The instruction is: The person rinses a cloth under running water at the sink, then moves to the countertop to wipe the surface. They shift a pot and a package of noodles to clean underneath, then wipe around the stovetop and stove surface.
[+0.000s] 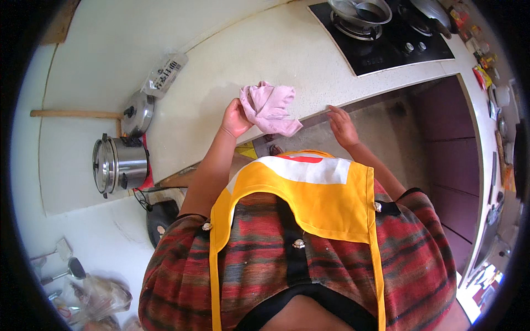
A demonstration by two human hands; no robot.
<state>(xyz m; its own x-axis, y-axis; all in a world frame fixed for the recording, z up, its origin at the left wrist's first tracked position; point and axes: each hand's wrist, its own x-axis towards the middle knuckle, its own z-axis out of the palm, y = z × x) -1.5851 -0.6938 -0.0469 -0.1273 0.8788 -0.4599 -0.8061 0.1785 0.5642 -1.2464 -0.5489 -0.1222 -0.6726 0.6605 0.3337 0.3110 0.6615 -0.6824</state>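
Observation:
A crumpled pink cloth [269, 105] hangs from my left hand [237, 118], whose fingers and thumb pinch its left side. The cloth is over the front part of the pale countertop [215, 82], and its lower corner reaches past the edge. My right hand [343, 127] is at the counter's front edge with fingertips near or on the rim; it holds nothing, and its fingers are slightly bent and apart. Below both hands, a yellow and white apron [331, 207] covers part of my striped shirt.
Upper right, a black gas hob [372, 62] carries a metal pan [345, 10] with a ladle. On the left stand an electric metal cooker [128, 161], a pot lid [140, 113] and a clear plastic package [165, 74] bearing writing. Plastic bags [103, 293] lie lower left.

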